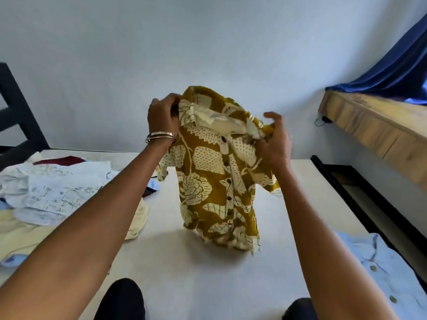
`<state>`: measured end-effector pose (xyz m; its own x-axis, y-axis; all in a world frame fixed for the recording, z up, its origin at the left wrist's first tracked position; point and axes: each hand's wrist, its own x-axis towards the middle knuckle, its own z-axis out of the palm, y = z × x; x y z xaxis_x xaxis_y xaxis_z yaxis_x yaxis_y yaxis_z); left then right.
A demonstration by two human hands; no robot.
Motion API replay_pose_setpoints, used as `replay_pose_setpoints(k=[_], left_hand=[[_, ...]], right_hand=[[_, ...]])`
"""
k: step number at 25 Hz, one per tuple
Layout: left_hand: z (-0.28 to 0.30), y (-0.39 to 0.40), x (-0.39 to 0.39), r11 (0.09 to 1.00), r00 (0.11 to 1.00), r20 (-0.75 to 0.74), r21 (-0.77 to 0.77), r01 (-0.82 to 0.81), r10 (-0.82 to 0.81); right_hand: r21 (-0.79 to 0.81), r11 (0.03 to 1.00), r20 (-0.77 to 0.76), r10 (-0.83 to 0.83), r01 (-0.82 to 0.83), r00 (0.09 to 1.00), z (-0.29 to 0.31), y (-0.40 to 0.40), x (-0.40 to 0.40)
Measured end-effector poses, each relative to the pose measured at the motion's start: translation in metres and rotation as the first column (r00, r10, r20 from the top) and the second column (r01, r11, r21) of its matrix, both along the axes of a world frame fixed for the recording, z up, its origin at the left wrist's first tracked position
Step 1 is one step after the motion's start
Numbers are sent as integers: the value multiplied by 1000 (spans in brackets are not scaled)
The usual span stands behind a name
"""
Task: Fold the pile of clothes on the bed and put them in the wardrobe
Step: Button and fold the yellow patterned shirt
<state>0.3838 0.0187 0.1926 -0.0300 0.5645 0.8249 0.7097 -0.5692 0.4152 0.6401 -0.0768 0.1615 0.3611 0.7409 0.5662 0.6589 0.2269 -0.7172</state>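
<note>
Our left hand [163, 116] pinches the mustard floral shirt [217, 172] at one shoulder beside the collar, bangles [160, 136] on that wrist. Our right hand [275, 144] grips the other shoulder with the palm and lower fingers, while the upper fingers look spread; blur keeps us from being sure. The hands stand apart, and the buttoned shirt hangs between them above the bed [196, 269], its hem near the sheet. The pile of clothes [50, 195] lies left; a pale blue shirt [388, 271] lies right.
</note>
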Motion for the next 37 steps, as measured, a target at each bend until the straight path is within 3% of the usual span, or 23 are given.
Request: replay_pose_setpoints(k=[2, 4, 6, 8, 9, 12, 14, 16, 18, 20, 21, 22, 24, 25, 27, 28, 29, 30, 31, 32, 34, 35, 37], left_hand=[[-8, -7, -15, 998, 991, -121, -44, 46, -51], [-26, -18, -36, 941, 951, -234, -316, 124, -204], [-45, -26, -51, 790, 890, -301, -606, 99, -343], [-53, -30, -56, 701, 843, -345, -711, 52, -413], [-54, -31, -56, 715, 861, -318, -695, 72, -396], [-53, -29, -53, 884, 984, 57, -432, 177, -169], [-58, -34, -42, 910, 947, 301, -353, 220, -112], [-67, -45, -28, 806, 821, 552, -414, 423, -147], [-78, -55, -25, 613, 715, 659, -472, 634, -232], [-90, -53, -34, 351, 752, 463, -683, 640, -470], [-96, -47, -39, 236, 742, 258, -840, 489, -619], [-102, -38, -42, 218, 672, -9, -949, 228, -741], [-112, -27, -37, 396, 388, -479, -876, -277, -788], [-119, -20, -33, 538, 298, -670, -732, -419, -680], [-125, -13, -23, 682, 410, -858, -500, -533, -309], [-123, -6, -19, 678, 544, -830, -472, -564, -125], [-119, 5, -15, 634, 677, -735, -514, -578, 21], [-111, 18, -10, 576, 796, -592, -611, -543, 122], [-100, 33, -5, 541, 902, -399, -728, -421, 166], [-86, 50, 1, 556, 973, -153, -801, -223, 171], [-58, 74, 11, 652, 937, 333, -734, 188, 104], [-44, 80, 14, 709, 878, 476, -636, 304, 51], [-33, 84, 11, 792, 841, 535, -480, 377, -76]], right_hand=[[-376, 923, 299, 201, -78, 933, -6, -4, 14], [-661, 750, 450, 360, 33, 817, -21, -15, 25], [-777, 627, 435, 458, 66, 775, -27, -30, 33], [-843, 537, 331, 549, -21, 767, -15, -40, 34], [-812, 571, 264, 545, -121, 796, -8, -41, 34], [-320, 927, 47, 224, -197, 974, 0, -36, 30], [-160, 979, -51, 121, -128, 991, -8, -29, 23], [-353, 921, 67, 200, -164, 977, -17, -26, 15], [-646, 746, 243, 398, -158, 884, -23, -27, 18], [-826, 562, 328, 545, -45, 772, -24, -24, 29], [-884, 466, 336, 582, 34, 740, -27, -20, 32], [-912, 392, 351, 598, 119, 720, -32, -16, 33], [-890, 352, 446, 544, 289, 711, -50, -9, 27], [-852, 385, 513, 485, 354, 708, -62, -4, 24], [-795, 463, 543, 256, 392, 800, -85, 9, 19], [-820, 494, 368, 69, 289, 927, -92, 18, 19], [-816, 570, 25, -127, 94, 992, -92, 29, 19], [-723, 679, -376, -235, -125, 896, -85, 42, 18], [-534, 801, -689, -228, -270, 688, -74, 53, 15], [-323, 894, -865, -145, -312, 480, -58, 63, 12], [4, 971, -957, 73, -239, 280, -28, 76, 7], [98, 975, -943, 155, -200, 295, -17, 79, 8], [138, 975, -867, 204, -175, 455, -9, 78, 14]])
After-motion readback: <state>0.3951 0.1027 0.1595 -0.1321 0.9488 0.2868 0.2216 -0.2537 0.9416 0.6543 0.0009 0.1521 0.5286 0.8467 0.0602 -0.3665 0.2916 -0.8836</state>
